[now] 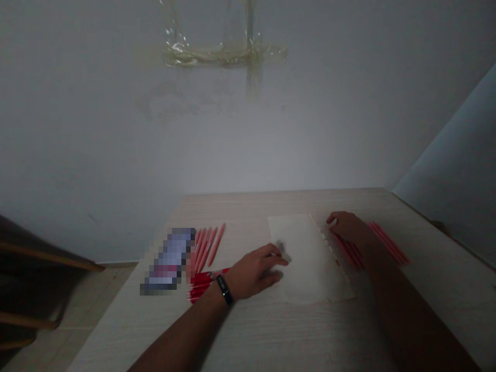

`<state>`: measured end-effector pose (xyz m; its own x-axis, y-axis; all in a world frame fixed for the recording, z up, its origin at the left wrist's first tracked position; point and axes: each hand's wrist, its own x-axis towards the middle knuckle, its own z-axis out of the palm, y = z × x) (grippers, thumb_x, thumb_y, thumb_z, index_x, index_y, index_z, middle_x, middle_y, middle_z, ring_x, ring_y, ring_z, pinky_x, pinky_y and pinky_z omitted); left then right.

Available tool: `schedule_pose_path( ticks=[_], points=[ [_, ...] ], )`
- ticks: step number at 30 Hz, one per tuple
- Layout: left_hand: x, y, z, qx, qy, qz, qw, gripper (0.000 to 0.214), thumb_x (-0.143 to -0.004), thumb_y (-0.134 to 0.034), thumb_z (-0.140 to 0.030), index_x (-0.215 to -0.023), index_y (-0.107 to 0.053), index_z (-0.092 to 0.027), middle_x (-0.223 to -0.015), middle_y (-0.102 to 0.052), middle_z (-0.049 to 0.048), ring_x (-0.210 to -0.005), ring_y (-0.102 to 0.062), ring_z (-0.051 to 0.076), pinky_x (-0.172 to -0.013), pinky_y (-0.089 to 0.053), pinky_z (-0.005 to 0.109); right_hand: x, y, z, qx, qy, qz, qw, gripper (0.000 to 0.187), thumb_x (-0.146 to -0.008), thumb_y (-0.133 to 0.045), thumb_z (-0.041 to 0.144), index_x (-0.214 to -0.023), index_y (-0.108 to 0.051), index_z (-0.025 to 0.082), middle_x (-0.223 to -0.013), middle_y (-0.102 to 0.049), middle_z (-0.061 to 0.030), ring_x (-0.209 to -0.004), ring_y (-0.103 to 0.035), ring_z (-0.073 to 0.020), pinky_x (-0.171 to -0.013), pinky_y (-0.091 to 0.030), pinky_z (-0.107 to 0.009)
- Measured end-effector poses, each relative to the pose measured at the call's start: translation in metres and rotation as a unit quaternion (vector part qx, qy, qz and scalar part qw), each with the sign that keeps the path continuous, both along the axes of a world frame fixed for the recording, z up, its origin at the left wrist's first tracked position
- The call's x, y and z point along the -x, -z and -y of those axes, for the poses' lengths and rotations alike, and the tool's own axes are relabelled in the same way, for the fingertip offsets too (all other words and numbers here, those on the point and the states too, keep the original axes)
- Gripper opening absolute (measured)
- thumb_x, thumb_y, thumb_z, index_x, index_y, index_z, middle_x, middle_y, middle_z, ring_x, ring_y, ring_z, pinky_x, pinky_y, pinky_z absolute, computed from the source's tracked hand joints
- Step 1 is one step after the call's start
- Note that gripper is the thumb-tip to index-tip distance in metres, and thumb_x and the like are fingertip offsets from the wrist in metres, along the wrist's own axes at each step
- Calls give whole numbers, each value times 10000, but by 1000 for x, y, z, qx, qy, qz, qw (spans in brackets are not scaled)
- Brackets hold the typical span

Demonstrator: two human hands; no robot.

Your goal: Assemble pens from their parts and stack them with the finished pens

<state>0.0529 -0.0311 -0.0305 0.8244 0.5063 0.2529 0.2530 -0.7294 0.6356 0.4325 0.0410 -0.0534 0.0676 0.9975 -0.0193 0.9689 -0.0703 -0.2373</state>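
My left hand [259, 271] is over the left edge of a pale sheet or pad of paper [313, 274], its fingers stretched and apart, nothing visible between them. A grey smudge or drawing [281, 246] shows on the paper beside its fingertips. Beneath that wrist, which wears a black band [224, 289], lies a bunch of red pens [199, 284]. My right hand [346, 227] rests at the far end of several dark red pencils or pens [351, 253], partly covering them. Its fingers are curled together; what they hold, if anything, is hidden.
Several pink pens [211, 248] lie at the left, beside a pixelated phone-like object [170, 261]. More pink-red sticks [389, 243] lie right of my right hand. The wooden table [271, 336] meets a wall [290, 150] with tape on it. Wooden bars [50, 258] stand at lower left.
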Motion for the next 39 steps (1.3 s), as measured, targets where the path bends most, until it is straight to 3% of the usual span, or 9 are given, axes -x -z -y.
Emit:
schedule_pose_path(
  ticks=[18,31,33,35,39],
  points=[
    [1,-2,0,-3,-5,-27,1000,358,-941,-586,-263,-1299,-593,-253,-1283,-543,100,-1157,-579,233,-1021,-479,387,3,-4,1,29,-2,1,1000,268,-689,-658,144,-945,-728,181,-903,-716,-75,-842,-668,-206,-754,-461,-288],
    [0,-5,1,-25,-22,-38,999,335,-941,-589,-275,-1274,-615,-253,-1232,-590,85,-1138,-591,219,-1012,-475,357,6,-8,3,-10,6,-10,1000,191,-745,-680,214,-931,-720,192,-849,-712,-57,-789,-656,-196,-720,-447,-284],
    [4,-10,-2,-37,-67,-53,996,311,-953,-567,-294,-1256,-626,-259,-1183,-617,73,-1086,-614,214,-970,-490,345,14,-13,5,-31,10,-24,999,160,-795,-657,267,-931,-709,200,-842,-713,-52,-774,-652,-192,-688,-433,-276],
    [14,-14,-9,-49,-169,-83,981,287,-954,-553,-294,-1226,-636,-255,-1150,-632,66,-1012,-637,209,-899,-506,331,24,-19,8,-59,12,-35,998,143,-831,-624,290,-922,-698,207,-841,-715,-46,-756,-646,-181,-661,-416,-265],
    [50,-14,-30,-89,-406,-159,895,229,-937,-547,-295,-1104,-656,-183,-1064,-664,89,-931,-655,223,-860,-494,341,51,-26,13,-98,-7,-47,994,125,-867,-581,277,-888,-689,217,-781,-708,-23,-710,-632,-156,-645,-390,-246]
  ],
)
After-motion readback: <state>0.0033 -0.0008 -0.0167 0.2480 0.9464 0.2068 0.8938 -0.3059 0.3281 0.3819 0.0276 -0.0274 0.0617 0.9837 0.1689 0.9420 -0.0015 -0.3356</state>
